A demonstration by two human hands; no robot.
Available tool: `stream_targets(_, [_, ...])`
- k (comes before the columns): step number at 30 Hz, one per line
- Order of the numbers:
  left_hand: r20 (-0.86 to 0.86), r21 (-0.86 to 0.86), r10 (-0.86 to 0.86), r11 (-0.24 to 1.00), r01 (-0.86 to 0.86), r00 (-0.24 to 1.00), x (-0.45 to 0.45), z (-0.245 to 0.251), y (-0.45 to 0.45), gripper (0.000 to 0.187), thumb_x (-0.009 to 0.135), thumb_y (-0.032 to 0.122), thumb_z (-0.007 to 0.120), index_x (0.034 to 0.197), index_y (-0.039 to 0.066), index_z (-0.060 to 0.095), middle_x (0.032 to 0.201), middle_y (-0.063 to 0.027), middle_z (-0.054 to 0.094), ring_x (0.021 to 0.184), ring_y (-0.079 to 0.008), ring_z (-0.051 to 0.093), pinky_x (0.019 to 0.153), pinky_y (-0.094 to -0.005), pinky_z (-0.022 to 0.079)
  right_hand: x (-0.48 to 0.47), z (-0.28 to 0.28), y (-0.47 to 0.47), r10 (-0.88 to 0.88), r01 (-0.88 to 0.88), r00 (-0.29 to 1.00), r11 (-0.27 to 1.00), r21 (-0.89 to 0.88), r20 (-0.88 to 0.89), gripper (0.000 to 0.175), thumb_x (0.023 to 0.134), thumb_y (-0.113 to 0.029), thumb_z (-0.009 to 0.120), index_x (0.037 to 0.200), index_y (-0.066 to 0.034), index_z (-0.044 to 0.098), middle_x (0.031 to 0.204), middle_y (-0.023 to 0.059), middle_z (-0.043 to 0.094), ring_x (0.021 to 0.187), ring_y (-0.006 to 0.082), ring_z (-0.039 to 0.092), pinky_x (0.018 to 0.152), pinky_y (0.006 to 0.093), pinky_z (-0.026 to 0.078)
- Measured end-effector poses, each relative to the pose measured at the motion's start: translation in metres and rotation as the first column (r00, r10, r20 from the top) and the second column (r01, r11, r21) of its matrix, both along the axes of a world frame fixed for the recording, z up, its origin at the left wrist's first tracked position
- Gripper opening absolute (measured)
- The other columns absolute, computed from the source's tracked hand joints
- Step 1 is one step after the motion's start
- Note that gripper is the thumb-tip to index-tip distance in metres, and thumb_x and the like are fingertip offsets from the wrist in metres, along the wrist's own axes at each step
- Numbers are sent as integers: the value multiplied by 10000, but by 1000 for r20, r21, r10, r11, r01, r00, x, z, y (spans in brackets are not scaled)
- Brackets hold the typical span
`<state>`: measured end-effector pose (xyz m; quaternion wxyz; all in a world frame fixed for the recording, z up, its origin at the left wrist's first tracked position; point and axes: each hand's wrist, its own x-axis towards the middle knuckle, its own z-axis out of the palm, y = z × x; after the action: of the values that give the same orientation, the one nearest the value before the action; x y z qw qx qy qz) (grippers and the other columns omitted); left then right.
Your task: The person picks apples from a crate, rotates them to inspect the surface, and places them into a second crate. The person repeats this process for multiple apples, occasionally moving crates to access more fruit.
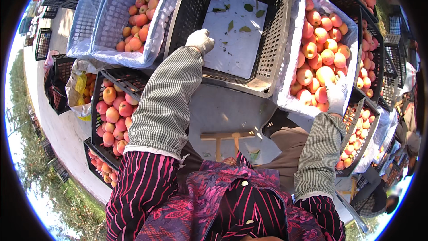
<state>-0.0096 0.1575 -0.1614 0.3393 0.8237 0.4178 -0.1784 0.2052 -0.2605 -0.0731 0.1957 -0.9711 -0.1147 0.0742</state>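
My left hand, in a white glove, is over the near left part of a black plastic crate. Its fingers are curled, and whether they hold anything does not show. Inside that crate lie a pale sheet and scattered green leaves. My right hand, gloved too, rests among the apples in a lined crate on the right. Its fingers touch a yellowish-red apple; a firm grip on it cannot be made out. Red and yellow apples fill much of this crate.
A crate with a bluish plastic liner holds apples at the upper left. Black crates of apples stand at the left and right. A wooden stool or frame is between my knees. Another person is at the lower right.
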Motion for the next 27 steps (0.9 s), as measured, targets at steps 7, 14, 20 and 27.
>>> stream_targets(7, [-547,-204,-491,864,461,678,-3,-100,18,449,758,233,693,1176,79,633,1195,-146,633,1148,-299,583,961,-378,472,-23,32,41,98,-34,982,930,365,-159,592,855,-125,651,1360,61,403,1358,233,452,1227,303,500,1002,373,447])
stream_targets(14, [-597,-332,-699,662,672,394,4,-127,7,480,676,233,812,1114,96,672,1137,-115,667,1092,-271,618,905,-385,510,-16,41,31,-86,199,962,870,451,-257,584,865,-114,643,1351,90,392,1337,228,471,1252,275,473,1042,355,395])
stream_targets(20, [-616,-312,-689,658,686,381,4,-114,3,644,620,310,831,1187,77,631,1166,-131,650,1104,-275,608,909,-368,510,-16,50,18,-62,167,976,831,531,-210,554,867,-83,619,1343,91,396,1325,241,487,1242,298,493,1020,366,416])
stream_targets(27, [-36,-102,-235,968,230,971,28,-33,20,697,580,248,826,1151,-20,530,1044,-145,623,958,-223,623,867,-321,509,-36,82,48,-12,246,940,713,657,-340,539,867,-92,603,1329,100,403,1318,215,492,1174,208,525,1011,306,415])
